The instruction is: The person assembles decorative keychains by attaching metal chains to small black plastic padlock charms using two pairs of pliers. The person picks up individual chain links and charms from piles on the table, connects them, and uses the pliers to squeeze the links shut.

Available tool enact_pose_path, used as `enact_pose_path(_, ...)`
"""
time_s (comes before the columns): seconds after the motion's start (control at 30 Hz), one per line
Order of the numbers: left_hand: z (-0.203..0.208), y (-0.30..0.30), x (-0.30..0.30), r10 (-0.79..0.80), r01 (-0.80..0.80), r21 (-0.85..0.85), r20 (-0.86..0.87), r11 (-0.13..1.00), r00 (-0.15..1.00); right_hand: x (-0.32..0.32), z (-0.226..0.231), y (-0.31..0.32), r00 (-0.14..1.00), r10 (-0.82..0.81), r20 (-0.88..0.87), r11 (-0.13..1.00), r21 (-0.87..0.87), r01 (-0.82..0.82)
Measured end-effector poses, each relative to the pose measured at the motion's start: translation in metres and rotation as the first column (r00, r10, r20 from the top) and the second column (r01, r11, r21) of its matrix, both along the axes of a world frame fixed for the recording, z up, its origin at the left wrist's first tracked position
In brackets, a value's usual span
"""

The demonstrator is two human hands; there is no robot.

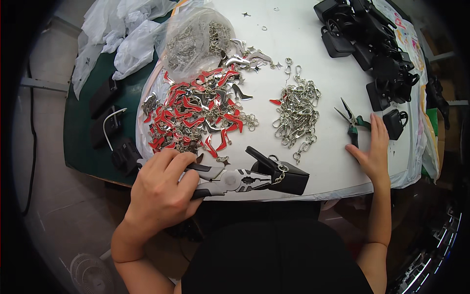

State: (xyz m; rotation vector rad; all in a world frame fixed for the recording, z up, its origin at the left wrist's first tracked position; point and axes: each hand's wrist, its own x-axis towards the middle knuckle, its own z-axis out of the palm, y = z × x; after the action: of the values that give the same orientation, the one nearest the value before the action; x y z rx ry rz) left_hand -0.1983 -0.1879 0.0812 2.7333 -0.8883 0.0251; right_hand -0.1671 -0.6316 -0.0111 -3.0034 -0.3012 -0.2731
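Observation:
My left hand [164, 191] is closed around grey-and-black combination pliers [231, 181]. Their jaws point right and meet a short silver chain [280, 172] on a small black bag-shaped charm [293, 179], which lies by the table's near edge. Whether the jaws grip a link is too small to tell. On the right, my right hand [375, 152] lies with thumb and fingers apart beside green-handled needle-nose pliers [352, 128]. The handles of that tool are spread between thumb and fingers, and its jaws stand open, pointing away from me.
Red and silver high-heel charms [196, 110] heap up at left, below a clear bag of metal parts [198, 41]. Silver chains with clasps [298, 112] pile mid-table. Several black mini bags [372, 54] crowd the far right. White plastic bags [122, 29] lie at the far left.

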Motion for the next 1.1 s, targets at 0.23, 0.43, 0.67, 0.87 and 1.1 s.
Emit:
enact_pose_path(0.23,0.008,0.005,0.005,0.027,-0.027,-0.015,0.015,1.0,1.0,0.008,0.003,-0.004,0.987,0.03,-0.159,0.999,0.016,-0.028)
enact_pose_path(0.43,0.017,0.007,0.01,0.0,0.0,0.046,0.0,0.999,1.0,-0.002,0.087,0.059,0.83,0.445,-0.336,0.845,0.463,-0.266)
enact_pose_path(0.67,0.023,0.011,0.009,-0.021,0.02,0.056,0.01,0.998,1.0,-0.002,0.123,0.105,0.767,0.628,-0.13,0.778,0.117,-0.618)
enact_pose_path(0.87,0.023,0.013,0.006,-0.025,0.023,0.02,0.066,1.0,0.998,-0.002,0.129,0.11,0.752,0.638,-0.168,0.767,0.051,-0.64)
enact_pose_path(1.1,0.031,0.012,0.008,-0.107,0.089,0.087,0.22,0.992,0.97,-0.003,0.13,0.108,0.73,0.612,-0.303,0.789,0.297,-0.539)
